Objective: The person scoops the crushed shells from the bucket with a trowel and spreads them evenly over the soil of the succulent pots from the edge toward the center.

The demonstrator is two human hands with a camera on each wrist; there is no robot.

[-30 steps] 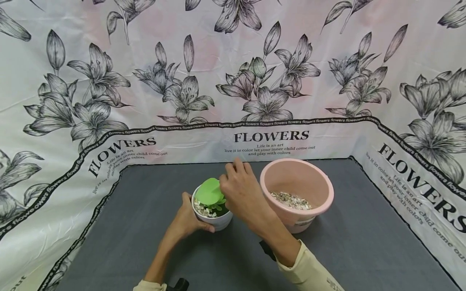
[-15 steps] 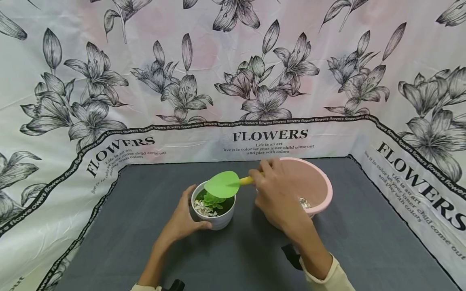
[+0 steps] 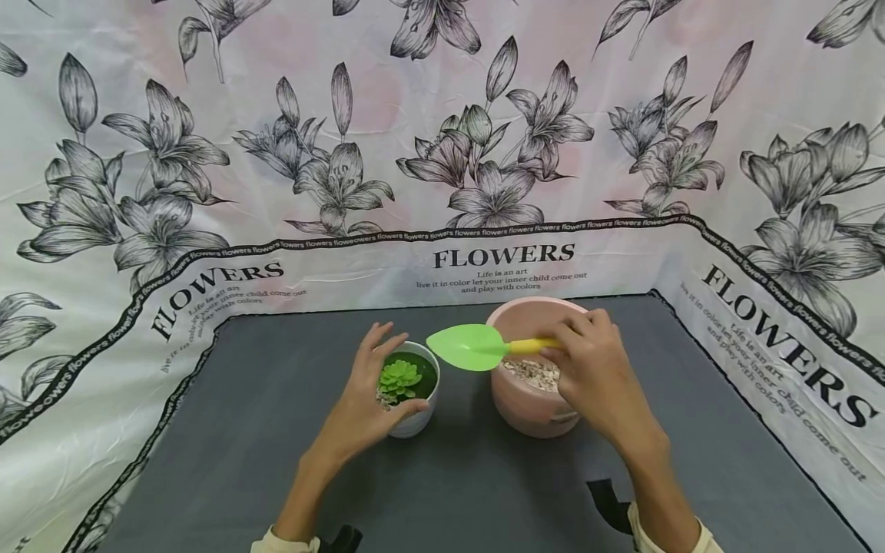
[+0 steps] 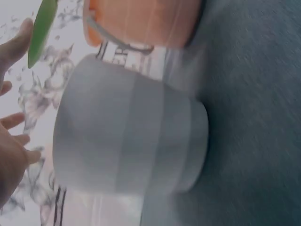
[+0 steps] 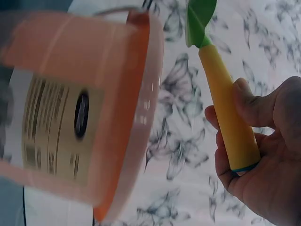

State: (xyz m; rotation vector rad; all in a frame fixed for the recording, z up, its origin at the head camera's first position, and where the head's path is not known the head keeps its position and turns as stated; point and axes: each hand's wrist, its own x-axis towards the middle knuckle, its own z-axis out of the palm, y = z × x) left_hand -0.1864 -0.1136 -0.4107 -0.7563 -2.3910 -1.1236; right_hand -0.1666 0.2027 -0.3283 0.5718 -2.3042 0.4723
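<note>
My right hand (image 3: 601, 376) grips the yellow handle of a small toy-like trowel (image 3: 473, 347), its green blade pointing left. In the right wrist view the fingers and thumb wrap the trowel handle (image 5: 228, 110). The blade hangs level between a white pot (image 3: 413, 425) and a pink bucket (image 3: 532, 411). Inside the white pot sits a green succulent (image 3: 399, 380), partly hidden by my left hand (image 3: 362, 403). That hand hovers over the pot's left side, fingers spread. The left wrist view shows a gap between it and the ribbed pot (image 4: 127, 132).
Pale pebbles (image 3: 535, 374) lie at the bottom of the pink bucket. Both containers stand on a dark grey tabletop (image 3: 442, 491). A flower-printed cloth (image 3: 373, 184) hangs behind and along both sides. The bucket carries a printed label (image 5: 61, 129).
My right hand has drawn the trowel away from the pot, rightward toward the bucket. The left hand has come off the pot's side and now spreads above it.
</note>
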